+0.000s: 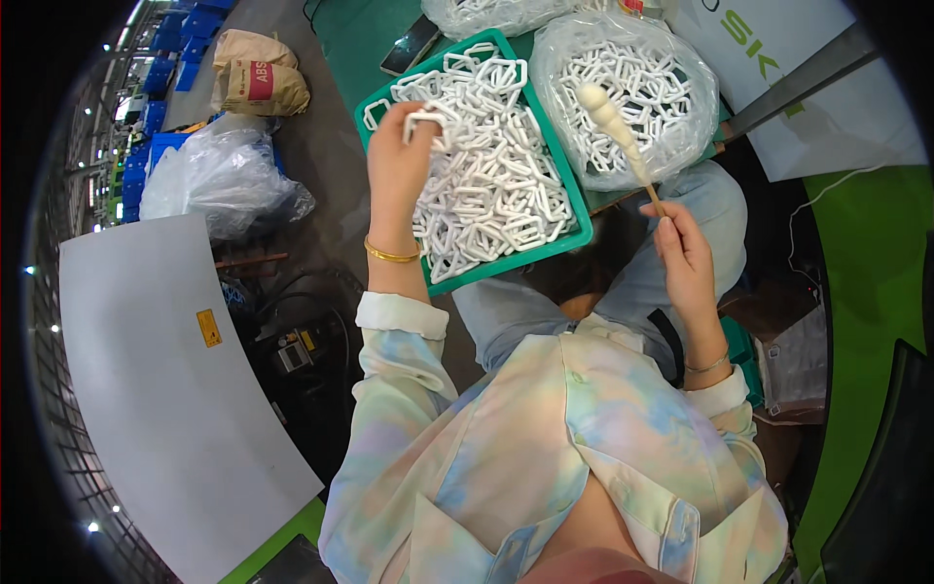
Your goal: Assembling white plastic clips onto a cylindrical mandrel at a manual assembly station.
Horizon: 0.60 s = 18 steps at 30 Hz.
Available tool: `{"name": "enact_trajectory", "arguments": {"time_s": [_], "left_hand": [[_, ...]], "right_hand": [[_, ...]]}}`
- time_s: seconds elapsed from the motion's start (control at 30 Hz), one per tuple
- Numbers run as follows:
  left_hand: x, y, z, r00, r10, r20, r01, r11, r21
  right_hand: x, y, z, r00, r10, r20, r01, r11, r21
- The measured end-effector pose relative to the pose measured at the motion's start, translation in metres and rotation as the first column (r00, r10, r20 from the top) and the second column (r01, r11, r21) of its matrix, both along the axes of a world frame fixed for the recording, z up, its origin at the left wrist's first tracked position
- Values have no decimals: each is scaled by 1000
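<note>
My left hand (399, 156) is over the left side of a green plastic crate (582, 219). A white plastic ring (420, 118), roughly rectangular, is pinched between its thumb and fingers. Beneath it the crate is heaped with white plastic rings (486, 195) of the same kind. My right hand (684, 255) grips the lower end of a thin wooden stick. The stick's upper part carries a lumpy, cream-coloured wrapping (613, 122) and points up and left, in front of a clear plastic bag (708, 122) filled with more white rings.
Another clear bag (486, 15) and a dark phone (411, 47) lie on the green table beyond the crate. Pale machine panels (165, 389) flank me on the left. A paper sack (258, 73) and a bundled plastic bag (219, 175) sit at far left. A metal bar (798, 78) crosses at upper right.
</note>
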State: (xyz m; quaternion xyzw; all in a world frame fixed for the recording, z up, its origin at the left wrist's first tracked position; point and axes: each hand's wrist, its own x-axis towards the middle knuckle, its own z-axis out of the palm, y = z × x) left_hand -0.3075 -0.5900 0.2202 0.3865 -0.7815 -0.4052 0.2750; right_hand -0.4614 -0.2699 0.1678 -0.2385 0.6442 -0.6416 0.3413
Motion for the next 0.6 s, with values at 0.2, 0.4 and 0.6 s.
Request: {"name": "enact_trajectory", "arguments": {"time_s": [0.2,0.4,0.6], "left_hand": [[-10,6,-7,889,-69,454,228,924,-306],[-11,-6,-6,830,-47,556,286,891,-352],[-4,-15,-6,824,-135,550,294,932,-211]], "right_hand": [[8,-6,6,999,39,7,-39,999,23],[5,-2,6,1000,29,1,-29,999,30],[6,-5,8,999,39,4,-39,998,47]]}}
